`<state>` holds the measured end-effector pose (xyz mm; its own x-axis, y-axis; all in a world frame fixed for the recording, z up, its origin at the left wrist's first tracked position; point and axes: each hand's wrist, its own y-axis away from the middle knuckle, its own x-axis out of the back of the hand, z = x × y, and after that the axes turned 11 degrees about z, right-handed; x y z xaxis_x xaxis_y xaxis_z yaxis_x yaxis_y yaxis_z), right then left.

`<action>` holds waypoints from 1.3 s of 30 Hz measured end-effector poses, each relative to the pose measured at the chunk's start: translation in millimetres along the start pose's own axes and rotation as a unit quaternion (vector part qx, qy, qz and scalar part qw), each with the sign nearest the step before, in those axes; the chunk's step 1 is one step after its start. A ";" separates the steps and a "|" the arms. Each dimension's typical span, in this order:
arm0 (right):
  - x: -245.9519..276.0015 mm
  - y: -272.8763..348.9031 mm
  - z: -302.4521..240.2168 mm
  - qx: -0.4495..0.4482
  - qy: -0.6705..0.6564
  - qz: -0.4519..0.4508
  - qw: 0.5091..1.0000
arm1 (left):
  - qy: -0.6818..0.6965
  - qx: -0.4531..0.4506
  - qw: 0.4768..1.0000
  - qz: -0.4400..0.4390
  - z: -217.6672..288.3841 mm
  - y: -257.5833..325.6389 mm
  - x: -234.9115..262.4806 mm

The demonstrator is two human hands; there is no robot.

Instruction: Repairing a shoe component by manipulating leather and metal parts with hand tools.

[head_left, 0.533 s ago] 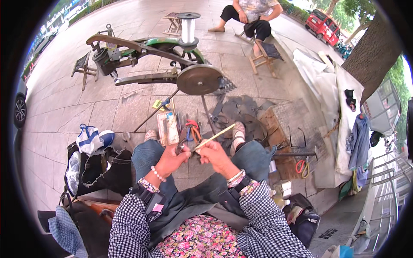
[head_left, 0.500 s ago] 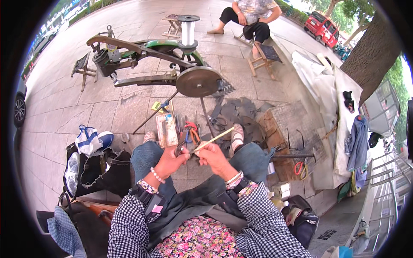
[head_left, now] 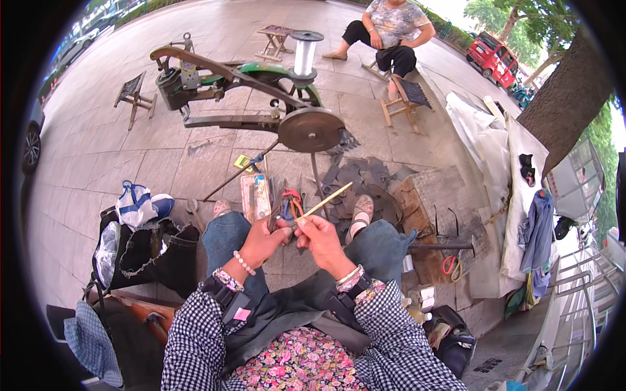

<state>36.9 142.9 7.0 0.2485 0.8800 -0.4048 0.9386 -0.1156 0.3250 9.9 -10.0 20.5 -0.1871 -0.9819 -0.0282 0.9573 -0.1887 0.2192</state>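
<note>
In the middle of the frame, just below centre, the two bare hands are close together over the person's lap. The fingers of the right hand point(head_left: 321, 240) pinch the lower end of a thin pale yellow stick point(head_left: 329, 199), which slants up toward the right. The left hand point(head_left: 262, 240) has its fingers closed around a small dark object point(head_left: 272, 220); what it is cannot be told. Whether the stick touches this object is also unclear.

Just above the hands, tools with red and blue handles point(head_left: 285, 210) lie on the paving point(head_left: 166, 156), beside a shallow box point(head_left: 249, 203). Dark scraps point(head_left: 368, 174) spread right of centre, next to a wooden board point(head_left: 450, 186). Red-and-yellow-handled scissors point(head_left: 448, 264) lie at the lower right. A hand-cranked sewing machine point(head_left: 228, 70) with a spool of white thread point(head_left: 304, 57) fills the upper middle, and a seated person point(head_left: 398, 29) is at the upper right.
</note>
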 end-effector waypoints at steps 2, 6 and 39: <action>-0.1 -2.8 1.6 -0.004 -0.034 -0.005 0.999 | 0.061 0.032 0.998 -0.008 -1.7 -0.8 -0.5; -2.6 -0.8 -6.1 -0.013 -0.085 -0.027 0.996 | 0.081 0.060 0.995 -0.020 1.3 -0.4 1.9; 16.1 -6.1 8.5 -0.030 -0.160 -0.030 0.986 | 0.029 0.001 0.998 -0.055 -6.0 -1.2 -9.2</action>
<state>37.2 153.9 -8.8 0.2653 0.6934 -0.6699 0.9401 -0.0320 0.3393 11.8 -0.9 14.7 -0.2784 -0.9543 -0.1084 0.9311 -0.2959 0.2135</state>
